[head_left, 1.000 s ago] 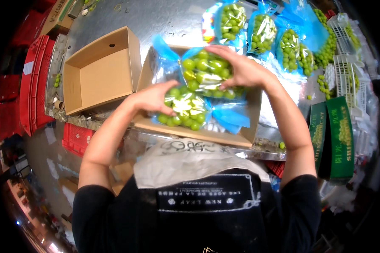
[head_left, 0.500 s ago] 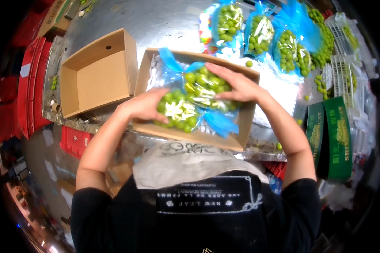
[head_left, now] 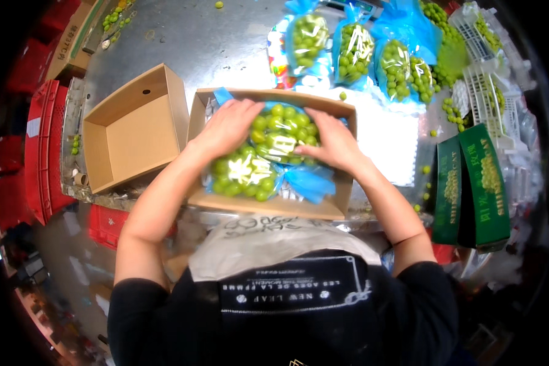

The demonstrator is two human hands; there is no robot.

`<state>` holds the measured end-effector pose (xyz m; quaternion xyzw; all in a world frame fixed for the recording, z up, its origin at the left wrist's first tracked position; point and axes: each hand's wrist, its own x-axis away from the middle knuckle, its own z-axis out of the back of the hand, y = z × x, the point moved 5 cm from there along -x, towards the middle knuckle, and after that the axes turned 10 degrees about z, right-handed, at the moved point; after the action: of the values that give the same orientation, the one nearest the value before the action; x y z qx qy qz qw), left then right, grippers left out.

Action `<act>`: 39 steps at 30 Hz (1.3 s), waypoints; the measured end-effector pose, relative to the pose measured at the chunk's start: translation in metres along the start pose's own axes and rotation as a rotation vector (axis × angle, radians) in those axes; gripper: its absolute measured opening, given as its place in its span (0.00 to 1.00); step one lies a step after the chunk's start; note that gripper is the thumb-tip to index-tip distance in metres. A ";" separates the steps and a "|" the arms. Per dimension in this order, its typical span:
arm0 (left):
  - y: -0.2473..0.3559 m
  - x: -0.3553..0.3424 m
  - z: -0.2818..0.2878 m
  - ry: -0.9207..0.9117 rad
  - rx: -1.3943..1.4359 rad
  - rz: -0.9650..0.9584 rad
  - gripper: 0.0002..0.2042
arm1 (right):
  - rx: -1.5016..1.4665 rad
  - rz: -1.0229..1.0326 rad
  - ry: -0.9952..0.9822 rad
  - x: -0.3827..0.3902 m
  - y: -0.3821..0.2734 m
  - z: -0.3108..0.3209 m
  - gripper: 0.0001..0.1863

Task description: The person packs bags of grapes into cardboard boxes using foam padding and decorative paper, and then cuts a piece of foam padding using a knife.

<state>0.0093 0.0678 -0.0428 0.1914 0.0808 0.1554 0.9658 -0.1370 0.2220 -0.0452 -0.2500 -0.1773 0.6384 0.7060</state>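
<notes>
The upper bag of green grapes [head_left: 283, 131] lies in a cardboard box [head_left: 311, 210] at the middle of the near edge of the table [head_left: 189, 36]. Another grape bag [head_left: 241, 174] is beside it, toward the same edge. The left hand [head_left: 232, 128] lies against the upper bag's left end; how firmly it grips, I cannot tell. The right hand [head_left: 330, 139] touches the right end, its thumb and fingers spread apart. Near the table's near left corner stands a second box [head_left: 141, 131]. Toward the right edge lie more bagged grapes [head_left: 352, 53]; green cartons [head_left: 485, 183] stand by the near right corner.
</notes>
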 end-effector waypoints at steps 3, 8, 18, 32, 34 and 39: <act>-0.008 0.005 -0.003 -0.134 0.054 0.003 0.22 | 0.012 -0.034 0.047 0.003 0.001 0.005 0.36; -0.029 0.002 -0.001 -0.344 0.351 0.126 0.22 | 0.025 0.006 0.096 0.010 0.008 -0.001 0.36; -0.041 0.010 -0.026 -0.228 0.631 0.292 0.25 | 0.285 0.046 -0.014 0.017 -0.015 -0.008 0.54; -0.056 0.005 -0.049 -0.538 1.331 0.751 0.19 | -0.022 0.056 -0.126 -0.027 0.005 -0.012 0.39; -0.052 0.005 -0.052 -0.533 1.376 0.753 0.19 | 0.006 0.023 -0.092 -0.029 0.007 -0.018 0.33; -0.046 0.007 -0.039 -0.570 1.318 0.840 0.18 | 0.089 -0.050 0.019 -0.036 0.004 -0.019 0.25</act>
<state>0.0196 0.0428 -0.0970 0.7640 -0.1707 0.3693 0.5008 -0.1337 0.1843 -0.0602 -0.2200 -0.1485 0.6255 0.7337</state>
